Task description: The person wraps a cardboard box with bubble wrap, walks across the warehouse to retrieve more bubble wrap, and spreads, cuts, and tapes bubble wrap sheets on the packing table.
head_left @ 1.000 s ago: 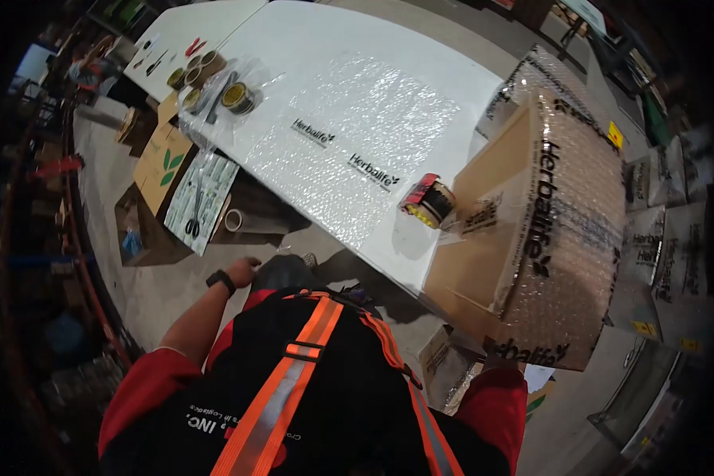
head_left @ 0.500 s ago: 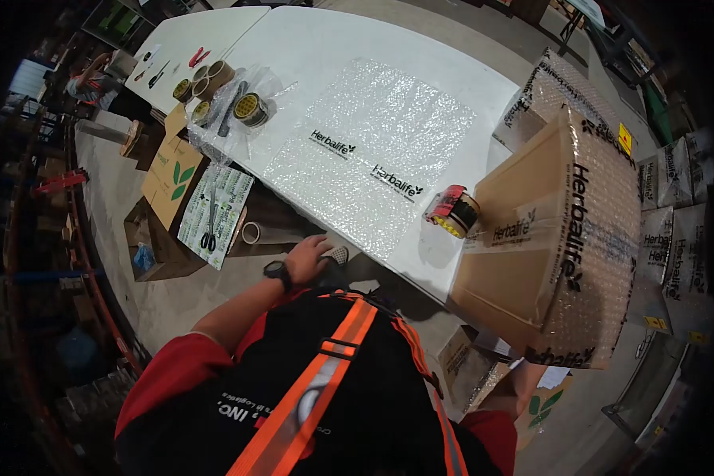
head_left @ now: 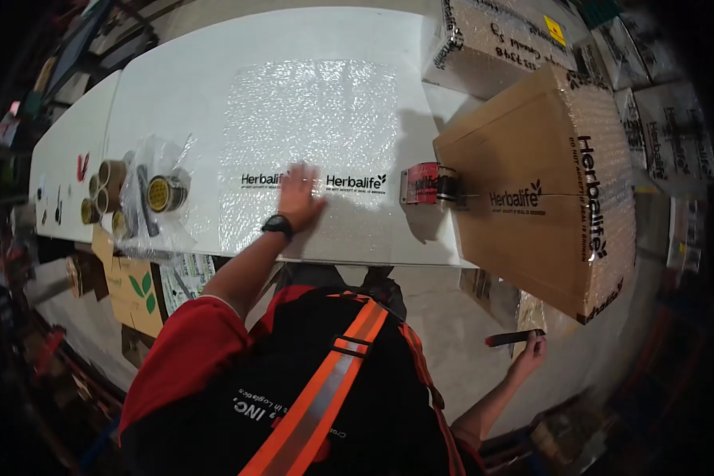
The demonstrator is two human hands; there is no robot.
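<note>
My left hand [head_left: 300, 200] lies palm down on a flat sheet of bubble wrap [head_left: 309, 115], its fingers spread over the printed Herbalife lettering and slightly blurred. The sheet rests on a white table [head_left: 166, 79]. Off to the right, below the table edge, my right hand [head_left: 533, 353] grips a slim black tool [head_left: 508, 339] with a red end; its exact kind is unclear. A red tape dispenser [head_left: 422, 184] with a roll stands on the table beside a cardboard box [head_left: 492, 159], whose right side is wrapped in bubble wrap.
Several tape rolls [head_left: 166, 193] and clear plastic [head_left: 147, 230] lie on the table's left part. Behind the box is another wrapped carton [head_left: 500, 47] with handwriting. An opened carton [head_left: 135, 293] with a green leaf print stands below the table at left.
My left hand has moved from beside the table up onto the bubble wrap. My right hand has come into view with the black tool. The view has turned.
</note>
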